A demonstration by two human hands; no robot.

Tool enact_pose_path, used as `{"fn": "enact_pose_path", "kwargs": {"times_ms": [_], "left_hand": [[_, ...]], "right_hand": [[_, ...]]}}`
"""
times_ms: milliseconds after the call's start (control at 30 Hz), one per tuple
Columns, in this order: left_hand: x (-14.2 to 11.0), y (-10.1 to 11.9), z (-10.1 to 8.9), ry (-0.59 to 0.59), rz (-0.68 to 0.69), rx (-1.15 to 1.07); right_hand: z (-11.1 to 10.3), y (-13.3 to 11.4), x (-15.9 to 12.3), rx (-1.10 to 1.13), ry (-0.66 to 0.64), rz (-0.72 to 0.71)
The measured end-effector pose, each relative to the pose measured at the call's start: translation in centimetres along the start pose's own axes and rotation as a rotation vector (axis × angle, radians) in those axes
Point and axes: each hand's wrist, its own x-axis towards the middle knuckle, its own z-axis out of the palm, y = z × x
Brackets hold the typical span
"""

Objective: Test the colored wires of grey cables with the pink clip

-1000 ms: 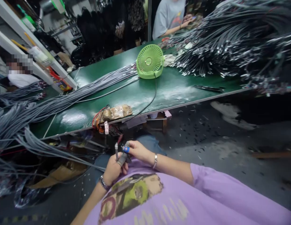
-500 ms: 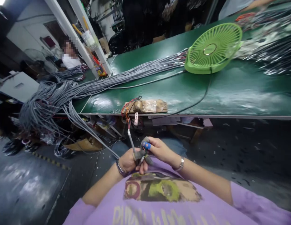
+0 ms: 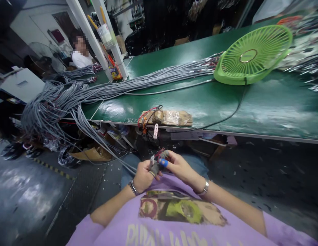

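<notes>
My left hand (image 3: 145,175), with grey covers on its fingertips, is closed around a grey cable (image 3: 152,160) near its white-banded end. From that end come thin dark red wires (image 3: 159,153). My right hand (image 3: 180,167) has grey fingertip covers and a blue band on one finger; it is closed on these wires close to the left fingers. Both hands are together above my lap, just in front of the bench edge. Beyond them, a wooden block with tape (image 3: 174,118) carries red and black leads and a small white tag (image 3: 155,131).
A thick bundle of grey cables (image 3: 138,82) lies along the green bench (image 3: 200,99) and droops off its left end. A green fan (image 3: 253,56) stands at the right, its black cord crossing the bench. A person (image 3: 82,53) is at the far left, behind white posts (image 3: 115,51).
The cable end was up at the leads on the block; now it is down between my hands, away from the block. My right hand has moved onto the wires. The view has shifted slightly left.
</notes>
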Motion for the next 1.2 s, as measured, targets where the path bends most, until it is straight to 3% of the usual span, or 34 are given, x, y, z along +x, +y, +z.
{"fn": "enact_pose_path", "kwargs": {"times_ms": [67,267,633,933,1200], "left_hand": [[0.2,-0.1,0.0,-0.04,-0.025,0.017],[0.9,-0.2,-0.4,-0.246,-0.298,-0.149],[1.1,-0.2,-0.3,0.055,-0.266,-0.355],[1.5,0.4,-0.6,0.028,-0.262,-0.212],[1.4,0.4,-0.8,0.053,-0.232,-0.143]], "right_hand": [[0.0,-0.2,0.4,-0.038,-0.019,0.012],[-0.8,-0.4,1.6,-0.311,-0.167,-0.084],[0.3,0.4,2.7,-0.066,-0.04,0.068],[-0.2,-0.8,3.4,-0.194,-0.067,-0.01],[-0.1,-0.6,3.6,-0.213,-0.109,0.046]]}}
